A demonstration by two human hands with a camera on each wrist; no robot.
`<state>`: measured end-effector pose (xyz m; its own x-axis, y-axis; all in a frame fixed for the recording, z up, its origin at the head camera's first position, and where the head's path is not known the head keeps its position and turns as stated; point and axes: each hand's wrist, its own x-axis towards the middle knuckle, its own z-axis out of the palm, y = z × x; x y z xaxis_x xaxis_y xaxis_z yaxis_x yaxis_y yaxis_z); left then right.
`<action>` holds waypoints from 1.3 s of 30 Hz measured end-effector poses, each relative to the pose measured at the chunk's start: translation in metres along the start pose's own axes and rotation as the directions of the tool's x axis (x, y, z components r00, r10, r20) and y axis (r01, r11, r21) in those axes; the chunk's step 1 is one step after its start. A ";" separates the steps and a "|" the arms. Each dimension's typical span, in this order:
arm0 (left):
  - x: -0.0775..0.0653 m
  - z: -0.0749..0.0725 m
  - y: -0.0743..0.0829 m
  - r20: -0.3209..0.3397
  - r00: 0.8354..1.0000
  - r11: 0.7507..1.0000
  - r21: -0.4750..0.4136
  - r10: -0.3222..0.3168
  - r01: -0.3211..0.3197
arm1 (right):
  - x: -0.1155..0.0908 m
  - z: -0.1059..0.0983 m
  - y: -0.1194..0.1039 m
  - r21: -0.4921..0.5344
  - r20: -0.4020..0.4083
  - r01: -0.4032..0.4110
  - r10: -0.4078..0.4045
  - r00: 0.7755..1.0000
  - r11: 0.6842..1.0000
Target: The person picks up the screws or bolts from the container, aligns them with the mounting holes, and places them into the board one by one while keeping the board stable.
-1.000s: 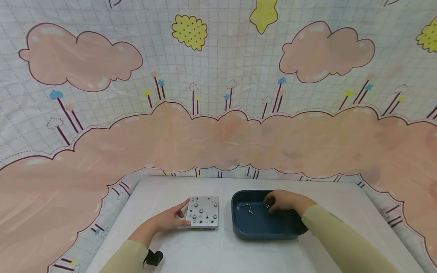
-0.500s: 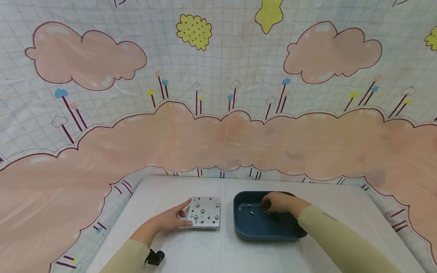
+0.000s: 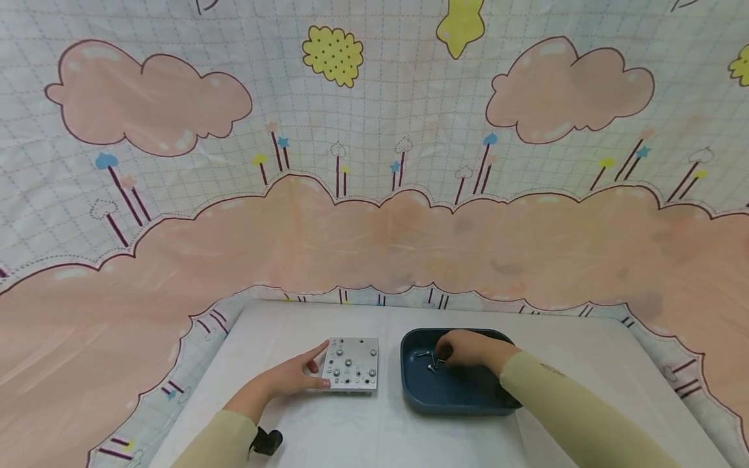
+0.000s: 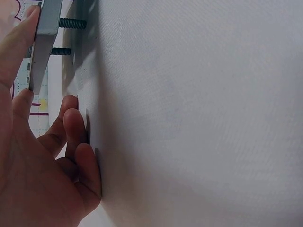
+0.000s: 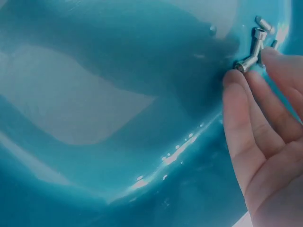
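My left hand (image 3: 289,378) holds a square silver metal plate (image 3: 365,362) by its left side, index finger at the far corner and thumb at the near one. Several socket-head screws sit in the plate's holes. Beneath the plate (image 4: 45,54), two threaded shanks (image 4: 72,23) stick out in the left wrist view; its other fingers curl loosely by the tabletop. Inside a dark blue tray (image 3: 409,396), my right hand (image 3: 465,348) reaches down. Thumb and fingertips close in on a silver socket-head screw (image 5: 247,63), beside more loose screws (image 5: 264,23).
The white table (image 3: 328,435) carries the plate at centre left and the tray to its right. A black object (image 3: 267,442) shows beside the left wrist. Behind the table hangs a cloth printed with clouds (image 3: 374,240).
My right hand has moved left inside the tray, and the screw at its fingertips has come with it, closer to the other screws. The left hand and plate stay put.
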<state>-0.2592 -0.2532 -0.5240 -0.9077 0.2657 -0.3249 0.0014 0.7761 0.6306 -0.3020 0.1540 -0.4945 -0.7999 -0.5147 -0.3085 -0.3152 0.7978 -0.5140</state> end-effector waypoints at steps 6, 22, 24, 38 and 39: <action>0.002 0.002 -0.003 0.005 1.000 1.000 -0.010 -0.009 0.010 | 0.001 0.000 -0.002 -0.107 -0.018 -0.026 0.024 1.000 0.994; 0.003 0.002 -0.002 0.008 1.000 1.000 -0.011 0.008 -0.008 | 0.009 0.008 -0.002 -0.263 -0.036 -0.025 0.016 0.999 0.964; 0.003 0.002 -0.002 0.006 1.000 1.000 -0.010 0.006 -0.006 | 0.009 0.008 -0.003 -0.260 -0.033 -0.029 0.021 0.999 0.965; 0.000 0.001 0.001 0.001 1.000 1.000 -0.009 -0.009 0.009 | 0.003 -0.002 -0.007 -0.178 0.013 -0.083 0.087 0.996 0.980; 0.000 0.001 0.001 0.001 1.000 1.000 -0.009 -0.012 0.012 | 0.002 -0.003 -0.007 -0.161 0.012 -0.085 0.088 0.996 0.983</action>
<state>-0.2586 -0.2521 -0.5241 -0.9072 0.2569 -0.3331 -0.0130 0.7743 0.6327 -0.3032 0.1485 -0.4892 -0.8184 -0.4460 -0.3625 -0.3237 0.8788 -0.3505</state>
